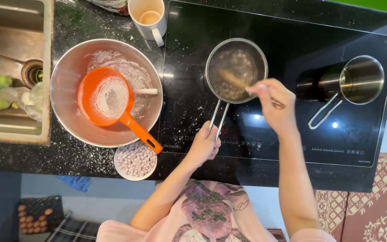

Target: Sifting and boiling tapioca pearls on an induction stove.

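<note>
A small steel saucepan [236, 67] with dark bubbling liquid sits on the black induction hob [287, 40]. My left hand [204, 144] grips the end of its wire handle [218, 117] near the hob's front edge. My right hand [275, 104] is shut on a wooden stirrer [234, 80] whose tip dips into the liquid. A small white bowl of pale round balls [135, 160] stands on the counter left of my left hand.
A big steel mixing bowl [70, 76] holds an orange floured sieve [106, 98]. A second steel pot [359, 80] sits on the right burner. A white mug [148, 19] stands at the back. The sink [12, 71] lies far left. Flour dusts the dark counter.
</note>
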